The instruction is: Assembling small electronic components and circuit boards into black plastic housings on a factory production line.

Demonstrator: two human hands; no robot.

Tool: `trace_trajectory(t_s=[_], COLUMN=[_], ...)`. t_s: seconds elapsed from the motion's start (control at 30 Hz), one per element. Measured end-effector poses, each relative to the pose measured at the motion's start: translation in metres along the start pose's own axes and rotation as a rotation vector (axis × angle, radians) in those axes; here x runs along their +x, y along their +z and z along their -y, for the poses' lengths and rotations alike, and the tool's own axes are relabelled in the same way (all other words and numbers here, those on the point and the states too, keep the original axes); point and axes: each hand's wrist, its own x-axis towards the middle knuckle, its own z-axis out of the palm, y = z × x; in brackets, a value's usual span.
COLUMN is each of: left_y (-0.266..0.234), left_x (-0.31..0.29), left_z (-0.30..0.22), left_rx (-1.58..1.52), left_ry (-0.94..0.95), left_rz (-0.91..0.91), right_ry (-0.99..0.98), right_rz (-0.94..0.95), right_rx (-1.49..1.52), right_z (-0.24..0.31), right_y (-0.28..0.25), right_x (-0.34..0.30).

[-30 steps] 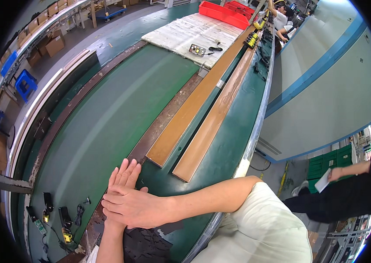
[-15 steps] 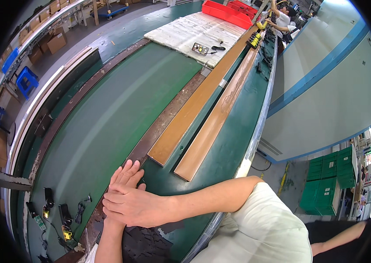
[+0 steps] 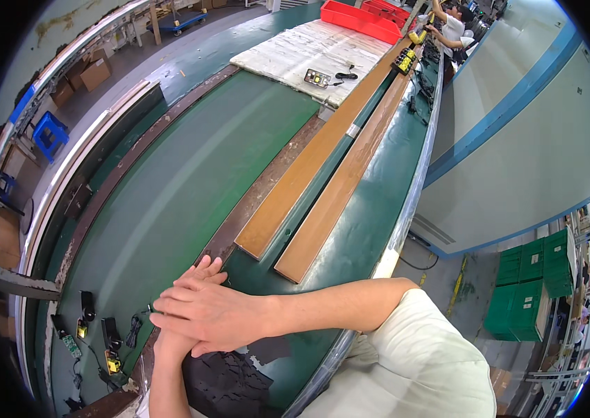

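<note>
Right hand (image 3: 215, 313) laid across left hand (image 3: 204, 269).
Both hands: visible fingers extended, no grip seen; left palm hidden. Torn black material (image 3: 229, 386) lies just below the right hand; left board (image 3: 314, 164) and right board (image 3: 347, 174) lie ahead, apart.

Right hand (image 3: 215, 315) on left hand (image 3: 204, 269); clock from there: belt (image 3: 183, 167) at 12, loose electronics (image 3: 112, 360) on it at 8; 2 boards (image 3: 314, 164) parallel at 1; pad (image 3: 274, 59) left of their far half, module (image 3: 317, 77) on it, trays (image 3: 357, 24) behind; stool (image 3: 50, 136) at 10-11; crates (image 3: 517, 306) at 3
</note>
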Motion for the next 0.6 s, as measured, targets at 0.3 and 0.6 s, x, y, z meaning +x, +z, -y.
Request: trace_trajectory(t_s=[0.3, 0.6], left_y=[-0.112, -0.172], left_x=[-0.009, -0.076], left_z=[-0.014, 0.012], left_rx=[0.215, 0.654], left_ry=[-0.37, -0.891], left_rz=[-0.462, -0.209], right_ry=[0.356, 0.374], right_rz=[-0.175, -0.026], right_rx=[-0.045, -0.056], right_z=[-0.022, -0.023], right_y=[-0.034, -0.027], right_x=[0.005, 0.006])
